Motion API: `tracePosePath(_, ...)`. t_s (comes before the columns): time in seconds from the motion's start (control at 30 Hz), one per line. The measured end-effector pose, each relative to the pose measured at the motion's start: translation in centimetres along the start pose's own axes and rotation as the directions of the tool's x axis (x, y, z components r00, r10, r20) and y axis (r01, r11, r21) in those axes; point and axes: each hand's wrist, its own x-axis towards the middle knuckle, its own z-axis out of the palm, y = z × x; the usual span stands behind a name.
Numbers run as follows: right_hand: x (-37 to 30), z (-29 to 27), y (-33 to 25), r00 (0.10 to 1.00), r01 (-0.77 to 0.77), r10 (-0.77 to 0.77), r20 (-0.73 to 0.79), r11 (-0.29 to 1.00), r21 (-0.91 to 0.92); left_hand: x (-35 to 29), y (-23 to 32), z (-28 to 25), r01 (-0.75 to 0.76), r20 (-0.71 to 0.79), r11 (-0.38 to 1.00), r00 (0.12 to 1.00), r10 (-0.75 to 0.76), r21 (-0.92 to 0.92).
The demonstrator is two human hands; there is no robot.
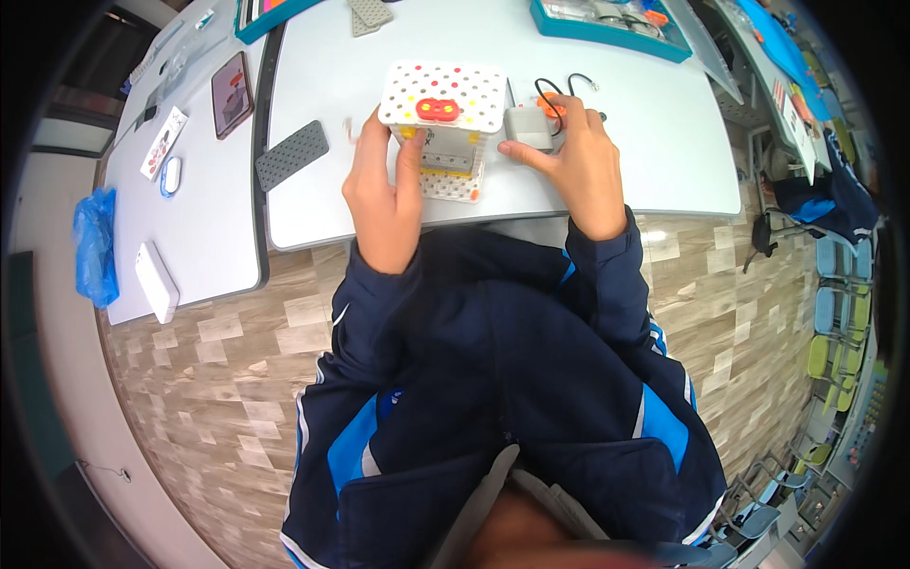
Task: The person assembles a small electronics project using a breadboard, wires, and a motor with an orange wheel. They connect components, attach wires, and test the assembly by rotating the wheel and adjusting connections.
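Note:
My left hand (pixel 382 190) grips the left side of a white box-shaped model (pixel 479 92) built from perforated plates, its thumb at the front. Red and yellow pegs dot the model's top, and a red oval piece (pixel 438 110) sits on the front edge. Inside shows a grey part above a lower perforated plate (pixel 453 185). Just right of the model, my right hand (pixel 585 163) is closed around a grey block (pixel 527 127), with the thumb along its near side. An orange part (pixel 550 102) and a black cable (pixel 541 87) show by its fingertips, which are partly hidden.
A grey perforated plate (pixel 292 155) and a phone (pixel 230 95) lie to the left. Further left are a white box (pixel 156 282) and a blue plastic bag (pixel 95 247). A teal tray of parts (pixel 607 30) stands at the back right. The table's front edge (pixel 692 212) runs close to my hands.

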Motion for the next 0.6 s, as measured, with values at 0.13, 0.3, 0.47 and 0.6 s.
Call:
tracePosePath(0.13,0.2,0.1,0.2,0.999,0.009,-0.013,0.039,0.995,0.102,2.1,-1.1,-1.0,-0.013,0.096,0.995,0.995,0.023,-0.097)
tracePosePath(0.3,-0.1,-0.4,1.4,0.998,-0.010,0.030,-0.051,0.939,0.344,3.1,-2.1,-1.8,0.078,0.221,0.967,0.975,-0.024,-0.241)
tracePosePath(0.47,-1.1,-0.7,2.4,0.988,-0.010,0.121,-0.100,0.686,0.728,3.8,-3.2,-2.0,0.152,0.236,0.907,0.970,-0.061,-0.392)
tracePosePath(0.6,-1.4,-0.5,2.3,0.992,0.064,0.064,-0.111,0.505,0.861,4.2,-3.9,-2.3,0.211,0.216,0.934,0.965,-0.151,-0.289)
